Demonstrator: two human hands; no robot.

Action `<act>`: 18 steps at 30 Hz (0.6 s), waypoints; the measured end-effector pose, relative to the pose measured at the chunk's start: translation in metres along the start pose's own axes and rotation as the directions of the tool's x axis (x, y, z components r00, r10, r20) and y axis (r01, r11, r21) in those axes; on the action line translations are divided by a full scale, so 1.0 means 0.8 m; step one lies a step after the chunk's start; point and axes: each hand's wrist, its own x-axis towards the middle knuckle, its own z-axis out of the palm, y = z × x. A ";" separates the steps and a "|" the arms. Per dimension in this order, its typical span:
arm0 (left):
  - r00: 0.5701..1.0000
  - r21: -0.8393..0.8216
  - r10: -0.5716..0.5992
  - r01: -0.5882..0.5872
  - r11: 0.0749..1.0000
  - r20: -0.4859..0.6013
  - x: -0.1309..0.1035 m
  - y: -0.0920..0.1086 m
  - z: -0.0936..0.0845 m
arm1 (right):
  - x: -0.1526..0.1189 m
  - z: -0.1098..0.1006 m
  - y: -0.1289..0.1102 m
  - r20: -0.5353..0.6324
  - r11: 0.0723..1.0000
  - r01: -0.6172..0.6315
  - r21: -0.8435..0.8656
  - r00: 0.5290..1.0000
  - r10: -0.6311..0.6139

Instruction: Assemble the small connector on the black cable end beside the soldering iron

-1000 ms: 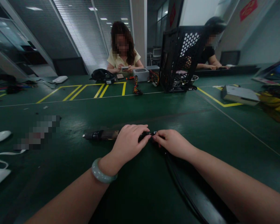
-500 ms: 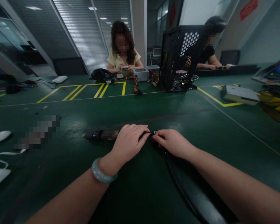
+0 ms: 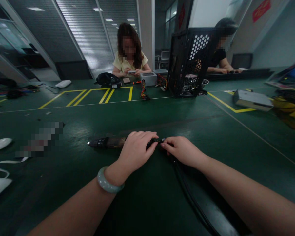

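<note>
My left hand (image 3: 137, 149) is closed around the rear part of an electric screwdriver (image 3: 114, 142), which lies on the green table with its silver tip pointing left. A bangle sits on my left wrist. Just to the right, my right hand (image 3: 183, 150) pinches the plug end (image 3: 163, 140) of a black cable (image 3: 190, 195) between thumb and fingers. The plug meets the screwdriver's tail end between my two hands; whether it is fully seated I cannot tell. From under my right hand the cable runs down toward the bottom edge.
A white mouse (image 3: 0, 144) and a blurred-out strip-shaped object (image 3: 43, 139) lie at left. Across the table stand a power supply (image 3: 148, 79) and a black computer case (image 3: 178, 65). A grey metal box (image 3: 253, 100) is at right. Two people sit at the far side.
Almost nothing has changed. Both hands hold the same place and grip, with only a very slight shift of the left hand and screwdriver to the right.
</note>
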 end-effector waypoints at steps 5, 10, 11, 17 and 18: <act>1.000 -0.005 -0.002 0.002 1.000 -0.002 0.000 0.001 0.000 | -0.001 0.000 0.000 0.007 1.000 -0.003 0.006 1.000 0.003; 1.000 -0.012 -0.025 0.025 1.000 -0.005 0.001 0.002 0.000 | -0.001 -0.002 -0.003 0.010 1.000 -0.003 0.015 1.000 0.003; 1.000 -0.013 -0.023 0.023 1.000 -0.005 0.001 0.002 0.000 | -0.001 -0.003 -0.003 0.011 1.000 -0.006 0.017 1.000 0.006; 1.000 -0.009 -0.023 0.023 1.000 -0.004 0.001 0.004 -0.004 | -0.001 -0.003 -0.003 0.020 0.999 -0.020 0.031 1.000 0.019; 1.000 -0.006 -0.023 0.023 1.000 -0.006 0.001 0.004 -0.004 | -0.001 -0.003 -0.003 0.021 0.999 -0.022 0.030 1.000 0.021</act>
